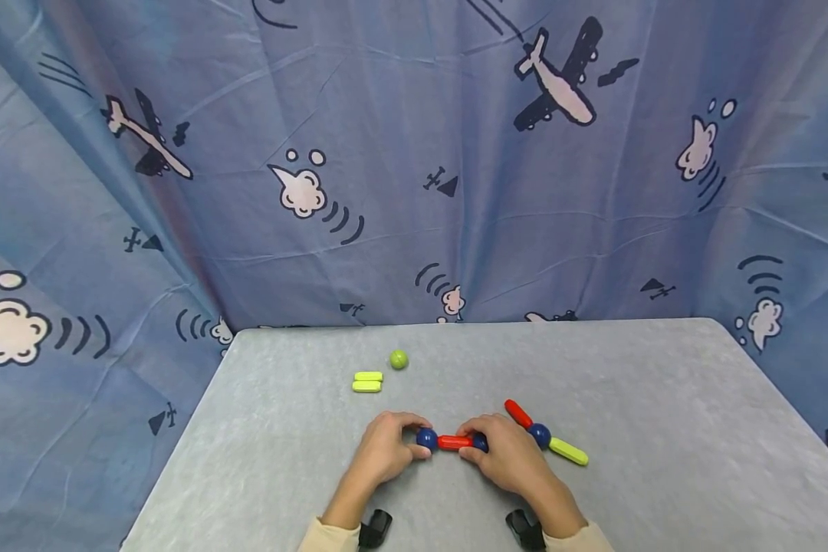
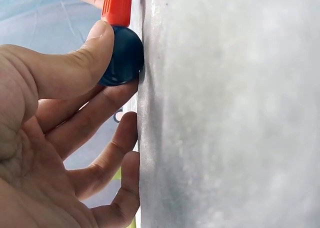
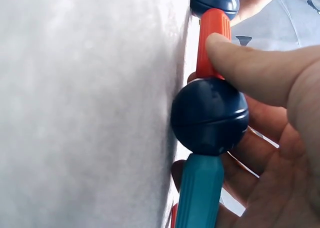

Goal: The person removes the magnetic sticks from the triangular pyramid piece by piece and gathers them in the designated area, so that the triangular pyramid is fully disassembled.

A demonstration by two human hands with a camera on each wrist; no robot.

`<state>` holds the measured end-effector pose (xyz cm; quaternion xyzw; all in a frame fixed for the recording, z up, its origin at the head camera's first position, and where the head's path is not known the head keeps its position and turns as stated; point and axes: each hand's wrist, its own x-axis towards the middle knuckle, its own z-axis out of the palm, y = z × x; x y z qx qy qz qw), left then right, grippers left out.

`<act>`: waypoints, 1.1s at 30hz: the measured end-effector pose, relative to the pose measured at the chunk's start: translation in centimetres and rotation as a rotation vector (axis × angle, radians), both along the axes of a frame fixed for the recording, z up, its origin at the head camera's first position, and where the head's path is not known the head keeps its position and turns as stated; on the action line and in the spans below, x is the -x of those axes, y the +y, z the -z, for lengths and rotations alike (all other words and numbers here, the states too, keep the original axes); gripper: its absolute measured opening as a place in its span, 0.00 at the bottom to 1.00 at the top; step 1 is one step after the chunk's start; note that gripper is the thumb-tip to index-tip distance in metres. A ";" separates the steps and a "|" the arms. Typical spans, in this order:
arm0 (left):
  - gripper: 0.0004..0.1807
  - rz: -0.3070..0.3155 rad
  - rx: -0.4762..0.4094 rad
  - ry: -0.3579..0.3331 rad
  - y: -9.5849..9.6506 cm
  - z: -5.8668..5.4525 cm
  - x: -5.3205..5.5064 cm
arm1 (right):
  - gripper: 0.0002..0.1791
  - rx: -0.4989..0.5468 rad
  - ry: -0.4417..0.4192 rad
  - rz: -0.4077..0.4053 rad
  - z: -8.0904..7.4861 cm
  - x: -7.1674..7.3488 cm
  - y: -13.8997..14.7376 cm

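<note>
My left hand (image 1: 386,451) pinches a dark blue ball (image 1: 427,438) between thumb and fingers. From that ball a short red rod (image 1: 455,442) runs to a second blue ball (image 3: 210,116). The right hand (image 1: 509,454) grips the red rod beside this second ball, its thumb lying along the rod in the right wrist view. A teal rod (image 3: 201,190) extends from the second ball under the right palm, hidden in the head view. The joined pieces lie in a line low over the grey table (image 1: 283,429).
Right of my right hand lies another joined piece: a red rod (image 1: 518,414), a blue ball (image 1: 540,435) and a yellow-green rod (image 1: 569,451). Farther back are two yellow-green rods (image 1: 368,386) side by side and a green ball (image 1: 399,359). A blue patterned curtain (image 1: 400,192) hangs behind.
</note>
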<state>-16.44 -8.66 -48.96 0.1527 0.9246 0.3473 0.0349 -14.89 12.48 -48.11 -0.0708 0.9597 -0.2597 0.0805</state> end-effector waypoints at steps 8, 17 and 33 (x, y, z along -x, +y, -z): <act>0.17 -0.032 -0.007 -0.010 0.2 -0.1 -0.1 | 0.11 0.004 0.008 -0.005 0.0 0.0 0.1; 0.17 -0.071 -0.017 -0.026 0.3 -0.1 -0.2 | 0.11 0.019 0.024 -0.021 0.1 -0.1 0.2; 0.17 -0.098 -0.092 -0.068 -0.8 0.3 0.4 | 0.11 0.031 -0.031 0.025 -0.4 0.0 0.9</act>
